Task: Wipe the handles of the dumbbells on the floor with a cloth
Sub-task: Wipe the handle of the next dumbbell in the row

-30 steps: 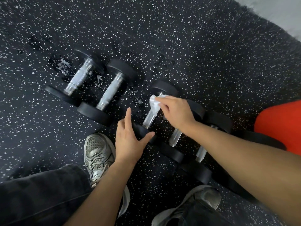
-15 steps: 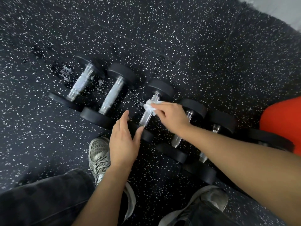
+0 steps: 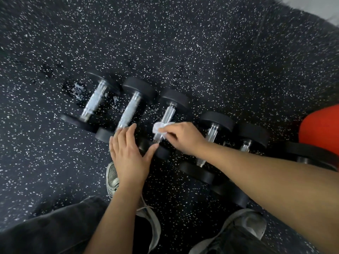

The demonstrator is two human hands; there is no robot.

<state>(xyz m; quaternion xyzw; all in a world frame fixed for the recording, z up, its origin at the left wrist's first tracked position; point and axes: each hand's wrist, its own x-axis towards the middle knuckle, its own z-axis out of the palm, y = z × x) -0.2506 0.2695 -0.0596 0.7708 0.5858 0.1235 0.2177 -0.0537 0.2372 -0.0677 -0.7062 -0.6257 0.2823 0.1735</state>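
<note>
A: What has changed in the last second?

B: The cloth [image 3: 161, 127] has slid down the third handle [image 3: 166, 118]. A second ago it sat by the far head; now it is bunched near the lower end, close to the near head [image 3: 157, 150]. So I judge this stroke nearly done, with the upper part of the bar bare and shiny.

A: And the grip?

B: The right hand [image 3: 185, 138] is closed, fingertips pinching the cloth round the bar. The left hand [image 3: 128, 153] lies flat and open, holding nothing; it has moved up, thumb now against the near head, fingers reaching toward the second dumbbell [image 3: 128, 110], likely to steady things.

A: Where do the dumbbells lie?

B: In a row across the middle of the floor [image 3: 201, 43], handles pointing away. The two right of the cloth look not yet reached.
</note>
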